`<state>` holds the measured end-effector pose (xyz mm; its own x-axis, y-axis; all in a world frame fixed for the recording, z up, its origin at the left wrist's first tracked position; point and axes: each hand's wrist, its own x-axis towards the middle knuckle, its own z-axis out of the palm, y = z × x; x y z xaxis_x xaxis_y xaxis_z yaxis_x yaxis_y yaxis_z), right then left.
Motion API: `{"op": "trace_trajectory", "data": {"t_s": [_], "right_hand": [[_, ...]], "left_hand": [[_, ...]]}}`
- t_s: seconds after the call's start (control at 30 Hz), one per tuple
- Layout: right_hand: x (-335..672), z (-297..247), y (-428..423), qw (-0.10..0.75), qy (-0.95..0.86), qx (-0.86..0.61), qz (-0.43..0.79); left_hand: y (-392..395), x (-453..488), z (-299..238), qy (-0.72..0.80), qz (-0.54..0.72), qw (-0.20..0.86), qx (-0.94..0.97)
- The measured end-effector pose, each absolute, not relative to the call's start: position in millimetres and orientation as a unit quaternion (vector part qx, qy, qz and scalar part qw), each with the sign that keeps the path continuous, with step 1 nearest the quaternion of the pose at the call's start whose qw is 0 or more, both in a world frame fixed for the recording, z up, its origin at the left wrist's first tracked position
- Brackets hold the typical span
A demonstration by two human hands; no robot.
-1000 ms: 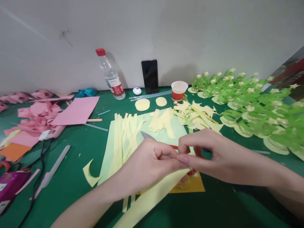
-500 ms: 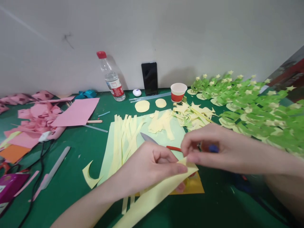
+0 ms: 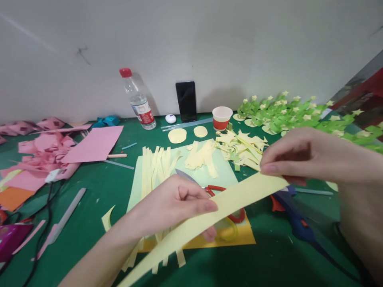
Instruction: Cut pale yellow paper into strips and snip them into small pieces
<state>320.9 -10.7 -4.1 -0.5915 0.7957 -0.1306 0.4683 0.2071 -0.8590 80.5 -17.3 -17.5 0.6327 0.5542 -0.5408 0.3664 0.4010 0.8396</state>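
A long pale yellow paper strip [image 3: 236, 197] runs slanting from the lower edge up to the right, held in both hands. My left hand [image 3: 182, 199] pinches it near the middle, thumb on top. At its upper right end, my right hand [image 3: 296, 155] grips it between thumb and fingers. Beneath the strip lie scissors with red handles [image 3: 217, 188], partly covered, and a yellow loop [image 3: 229, 231] that looks like another handle. Thin yellow strips [image 3: 155, 167] rest on a light green sheet [image 3: 227, 171], with an orange-yellow sheet [image 3: 248, 235] under its near edge.
A blue glue gun [image 3: 299, 223] lies at right. Behind are green paper plants [image 3: 278, 111], yellow scraps [image 3: 242, 145], a paper cup [image 3: 222, 117], yellow discs [image 3: 177, 136], a phone [image 3: 186, 101] and a bottle [image 3: 140, 103]. Pink paper [image 3: 94, 145] and a black cable [image 3: 49, 215] are at left.
My right hand has moved right and up along with the strip's end, away from my left hand. More of the strip now shows between them, and the glue gun and red handles are less covered.
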Motion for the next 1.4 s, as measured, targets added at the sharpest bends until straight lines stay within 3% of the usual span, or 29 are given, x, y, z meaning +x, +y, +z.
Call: {"op": "trace_trajectory", "data": {"t_s": [0.1,0.2,0.3,0.47,0.7,1.0,1.4], "right_hand": [[329.5,2.1,-11.7,0.178,-0.723,-0.49,0.453],[329.6,5.8,-12.5,0.233,-0.708,-0.569,0.346],[317.0,0.0,-14.7,0.288,-0.752,-0.534,0.258],[280.7,-23.7,-29.6,0.192,-0.831,-0.428,0.299],[266.8,-37.8,-38.8,0.108,-0.823,-0.459,0.317],[268.8,-37.9,-36.8,0.054,-0.78,-0.461,0.419],[285.6,-26.2,-30.5,0.036,-0.754,-0.492,0.434]], "left_hand": [[-14.2,76.7,-18.5,0.41,0.064,0.726,0.548],[-15.7,77.6,-19.6,0.431,0.056,0.702,0.564],[-19.4,83.3,-18.4,0.471,0.032,0.659,0.586],[-24.0,92.0,-19.4,0.465,-0.021,0.57,0.677],[-27.8,88.3,-35.9,0.432,-0.01,0.546,0.718],[-32.4,86.9,-36.5,0.438,-0.035,0.596,0.672],[-22.9,85.1,-31.1,0.431,-0.031,0.681,0.591]]}}
